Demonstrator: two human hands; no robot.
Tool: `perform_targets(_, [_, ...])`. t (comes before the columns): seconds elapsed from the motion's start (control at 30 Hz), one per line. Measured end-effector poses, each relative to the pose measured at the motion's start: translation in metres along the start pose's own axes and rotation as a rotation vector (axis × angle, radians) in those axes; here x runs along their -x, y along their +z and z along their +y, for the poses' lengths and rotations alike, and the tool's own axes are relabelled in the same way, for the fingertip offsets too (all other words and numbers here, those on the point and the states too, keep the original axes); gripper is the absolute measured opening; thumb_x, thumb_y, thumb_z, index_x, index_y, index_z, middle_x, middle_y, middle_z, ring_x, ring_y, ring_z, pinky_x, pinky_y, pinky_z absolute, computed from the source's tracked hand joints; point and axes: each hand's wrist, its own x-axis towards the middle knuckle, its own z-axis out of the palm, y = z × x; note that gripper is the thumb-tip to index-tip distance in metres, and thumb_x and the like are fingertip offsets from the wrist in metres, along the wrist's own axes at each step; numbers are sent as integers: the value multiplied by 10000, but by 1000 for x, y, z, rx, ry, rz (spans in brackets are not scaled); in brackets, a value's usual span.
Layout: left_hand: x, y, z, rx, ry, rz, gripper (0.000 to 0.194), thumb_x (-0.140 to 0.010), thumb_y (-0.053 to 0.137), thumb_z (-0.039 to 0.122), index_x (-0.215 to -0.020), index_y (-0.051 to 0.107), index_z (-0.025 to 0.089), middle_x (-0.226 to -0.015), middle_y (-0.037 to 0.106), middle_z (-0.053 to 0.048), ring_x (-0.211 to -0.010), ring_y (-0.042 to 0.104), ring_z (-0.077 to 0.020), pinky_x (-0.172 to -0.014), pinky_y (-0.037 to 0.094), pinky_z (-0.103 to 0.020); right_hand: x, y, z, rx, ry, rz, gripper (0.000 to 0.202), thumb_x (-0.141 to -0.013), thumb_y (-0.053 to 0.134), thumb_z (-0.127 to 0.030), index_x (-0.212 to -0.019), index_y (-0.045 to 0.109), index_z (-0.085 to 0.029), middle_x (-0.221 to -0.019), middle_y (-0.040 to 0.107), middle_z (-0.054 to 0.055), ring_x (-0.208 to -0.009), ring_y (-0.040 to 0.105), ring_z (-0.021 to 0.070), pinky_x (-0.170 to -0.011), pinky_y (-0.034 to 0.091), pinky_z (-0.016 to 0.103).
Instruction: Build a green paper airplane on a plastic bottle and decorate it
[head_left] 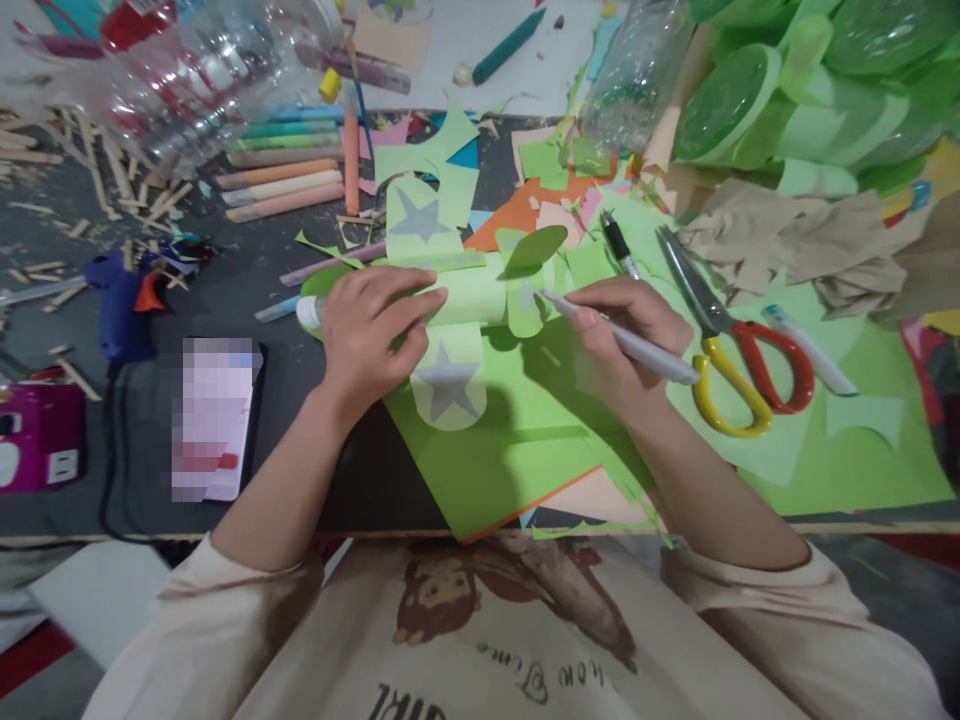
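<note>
A light-green paper-covered bottle plane [469,292] lies across the middle of the table, its white cap at the left. Each paper wing [448,405] bears a grey star. My left hand [386,320] is over the body near the cap end, fingers curled round it and gripping it. At the tail end, my right hand [626,325] holds a grey marker [645,352] in a writing grip. Its tip touches the green tail piece [525,305], where a grey patch shows. A darker green oval flap stands above that piece.
Scissors [720,330] with red and yellow handles lie right of my right hand, beside a black marker [616,238]. A phone [217,420] and blue glue gun [120,300] lie left. Behind are capped markers [285,165], plastic bottles [225,70] and green-covered bottles [817,120]. Green sheets [517,470] lie underneath.
</note>
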Motion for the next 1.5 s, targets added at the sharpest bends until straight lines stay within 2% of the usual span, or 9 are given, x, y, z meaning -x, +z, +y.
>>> perform_targets(0.1, [0, -1, 0, -28, 14, 10, 255, -889, 538, 132, -1064, 641, 287, -1040, 766, -13, -944, 717, -202, -773, 570, -373, 0, 0, 1, -7, -10, 23, 144, -934, 605, -303, -882, 716, -228, -769, 712, -8, -655, 654, 132, -576, 517, 282])
perform_targets(0.33, [2, -1, -2, -39, 13, -12, 257, -927, 502, 175, -1101, 627, 317, -1064, 763, 7, -959, 708, -195, -771, 577, -387, 1, 1, 0, -30, -1, -32, 106, -915, 619, -235, -878, 718, -226, -784, 723, 4, -662, 655, 136, -591, 529, 291])
perform_targets(0.5, [6, 0, -4, 67, -73, -80, 260, -951, 480, 213, -1119, 628, 345, -1132, 746, 17, -1031, 692, -216, -852, 540, -436, 0, 0, -1, -21, 17, -26, 127, -918, 615, -275, -863, 719, -228, -778, 723, 5, -663, 658, 145, -585, 521, 300])
perform_targets(0.63, [6, -1, -3, 85, -103, -81, 248, -945, 485, 216, -1101, 633, 339, -1128, 745, 7, -1038, 688, -221, -859, 530, -440, -1, 1, -2, -17, 15, -17, 129, -919, 610, -266, -856, 718, -233, -775, 725, 6, -660, 654, 139, -587, 513, 294])
perform_targets(0.83, [0, -6, 2, 29, -222, -233, 231, -972, 429, 274, -1060, 625, 358, -1100, 748, 9, -1067, 682, -220, -893, 528, -471, 1, 0, -1, 19, 35, -7, 161, -931, 602, -319, -863, 721, -235, -786, 726, 4, -666, 660, 147, -591, 518, 306])
perform_targets(1.1, [3, -5, 1, 21, -163, -173, 235, -980, 425, 250, -1070, 614, 356, -1098, 751, 16, -1050, 689, -206, -876, 542, -451, 0, 0, -1, -12, 4, -4, 130, -921, 609, -259, -864, 720, -222, -770, 718, 3, -658, 656, 144, -591, 531, 302])
perform_targets(1.33, [2, 0, -1, -4, -8, -6, 250, -923, 511, 169, -1091, 628, 312, -1062, 761, -7, -963, 705, -204, -781, 567, -397, 0, -1, -3, 9, 29, -16, 140, -929, 596, -272, -864, 717, -243, -770, 718, 9, -660, 662, 159, -590, 541, 323])
perform_targets(1.4, [2, 0, -1, 8, -19, -16, 254, -922, 510, 174, -1092, 629, 321, -1065, 758, -3, -971, 700, -205, -785, 562, -402, 1, -1, -4, 19, 14, -30, 147, -933, 593, -282, -867, 717, -237, -773, 727, 10, -660, 667, 159, -593, 549, 323])
perform_targets(1.5, [4, -1, -2, 40, -97, -93, 239, -948, 474, 229, -1076, 635, 350, -1098, 748, 19, -1016, 683, -203, -827, 543, -427, 2, 1, -5, 37, -31, -44, 142, -932, 601, -292, -887, 722, -233, -792, 744, 12, -696, 690, 167, -632, 569, 332])
